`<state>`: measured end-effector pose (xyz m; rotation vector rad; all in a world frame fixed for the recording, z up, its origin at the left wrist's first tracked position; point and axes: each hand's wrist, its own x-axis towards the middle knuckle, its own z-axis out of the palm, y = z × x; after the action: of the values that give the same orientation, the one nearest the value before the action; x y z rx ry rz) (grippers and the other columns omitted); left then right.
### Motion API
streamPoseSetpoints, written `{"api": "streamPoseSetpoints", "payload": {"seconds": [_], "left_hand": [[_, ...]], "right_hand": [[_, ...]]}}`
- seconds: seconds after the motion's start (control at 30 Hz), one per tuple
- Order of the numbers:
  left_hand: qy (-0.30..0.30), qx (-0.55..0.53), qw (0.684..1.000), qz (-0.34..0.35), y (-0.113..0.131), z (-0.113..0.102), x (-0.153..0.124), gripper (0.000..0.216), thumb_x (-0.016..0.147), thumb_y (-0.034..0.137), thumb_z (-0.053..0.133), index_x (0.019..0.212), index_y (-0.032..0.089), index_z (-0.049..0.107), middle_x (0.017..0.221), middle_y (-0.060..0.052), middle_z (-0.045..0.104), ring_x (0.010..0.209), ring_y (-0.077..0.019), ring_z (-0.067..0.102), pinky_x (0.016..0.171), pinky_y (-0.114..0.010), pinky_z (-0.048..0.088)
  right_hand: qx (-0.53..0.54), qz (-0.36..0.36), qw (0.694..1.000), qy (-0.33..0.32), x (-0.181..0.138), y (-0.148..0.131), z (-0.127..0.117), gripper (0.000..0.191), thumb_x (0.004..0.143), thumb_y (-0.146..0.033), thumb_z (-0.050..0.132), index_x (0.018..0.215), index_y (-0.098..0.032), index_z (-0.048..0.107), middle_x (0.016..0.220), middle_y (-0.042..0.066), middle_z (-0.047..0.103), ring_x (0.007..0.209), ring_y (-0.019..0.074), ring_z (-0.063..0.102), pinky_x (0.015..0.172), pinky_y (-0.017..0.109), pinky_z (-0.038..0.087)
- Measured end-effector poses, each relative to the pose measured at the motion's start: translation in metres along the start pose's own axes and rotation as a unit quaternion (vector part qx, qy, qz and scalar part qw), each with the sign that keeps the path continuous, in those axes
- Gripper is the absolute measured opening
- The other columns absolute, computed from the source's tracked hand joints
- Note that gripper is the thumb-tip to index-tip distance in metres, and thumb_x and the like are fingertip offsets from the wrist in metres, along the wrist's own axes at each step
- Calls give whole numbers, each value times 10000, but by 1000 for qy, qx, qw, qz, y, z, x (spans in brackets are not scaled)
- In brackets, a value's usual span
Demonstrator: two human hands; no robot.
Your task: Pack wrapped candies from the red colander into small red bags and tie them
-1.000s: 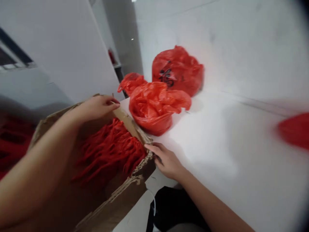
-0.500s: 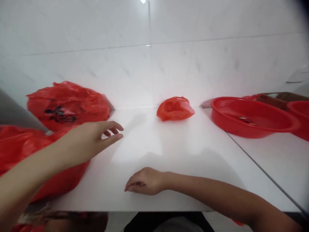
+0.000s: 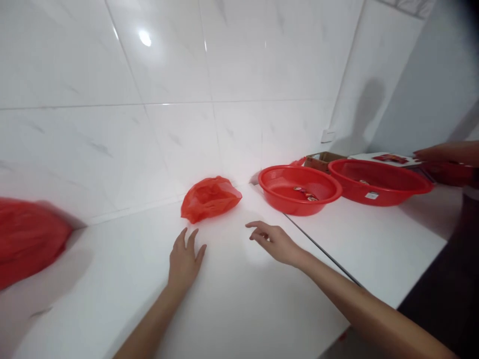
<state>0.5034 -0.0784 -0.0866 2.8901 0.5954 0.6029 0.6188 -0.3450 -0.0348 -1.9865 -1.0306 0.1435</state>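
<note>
White bench [image 3: 239, 304]: red bag [image 3: 211, 199] at one o'clock from left hand [image 3: 186, 257], basin [image 3: 299, 208] holding small items [image 3: 306, 193] at bag's three o'clock. Fingers of left and right hand [image 3: 269, 240] released, nearer bag than earlier.

Ahead of me, through the head camera, stands a glossy white tiled wall [image 3: 239, 55], veined faintly in grey and crossed by thin straight joints. A round lamp glare [image 3: 144, 38] shows on the tiles at upper left. Farther right I make out a small white plate [image 3: 328, 136] low on the wall, its marking too small for me to read, and a soft shadow [image 3: 368, 107] shaped like a head and shoulders. A plain blue-grey surface [image 3: 426, 89] closes off the right side; wall or panel, I can't tell. Below me spreads a smooth white tabletop [image 3: 243, 304], and a narrow dark line [image 3: 322, 251] divides it from a second white tabletop [image 3: 377, 244] at right.
</note>
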Motion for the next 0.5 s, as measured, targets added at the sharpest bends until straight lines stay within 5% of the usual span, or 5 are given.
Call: {"api": "streamPoseSetpoints", "payload": {"seconds": [0.13,0.27,0.4,0.5], "left_hand": [[131,-65,989,15,2,21,3,531,944,420,401,1390,133,423,1520,-204,241,1386,-365,281,1070,-538,351],[144,-123,982,-2,-3,25,2,523,940,417,418,1401,170,399,1521,-175,246,1403,-335,260,1098,-534,327],[146,-189,969,-60,-11,27,6,537,936,426,421,1401,158,385,1493,-186,288,1393,-314,285,1116,-526,307],[138,-250,954,-87,-16,25,10,546,936,439,420,1411,178,358,1480,-169,324,1403,-291,276,1131,-513,291]], "right_hand": [[-92,-14,995,-45,23,15,20,388,909,-350,499,1287,-268,532,1203,39,629,1016,165,615,867,306,496],[-181,-39,981,-51,77,20,51,571,882,-334,540,1421,-196,411,1422,94,468,1274,229,463,1030,355,409],[-233,-23,972,18,145,18,68,664,888,-211,492,1497,-87,258,1542,203,231,1425,325,192,1136,509,183],[-259,-24,965,23,169,15,77,595,860,-116,465,1442,-53,361,1394,252,451,1332,346,365,1111,591,117]]}}
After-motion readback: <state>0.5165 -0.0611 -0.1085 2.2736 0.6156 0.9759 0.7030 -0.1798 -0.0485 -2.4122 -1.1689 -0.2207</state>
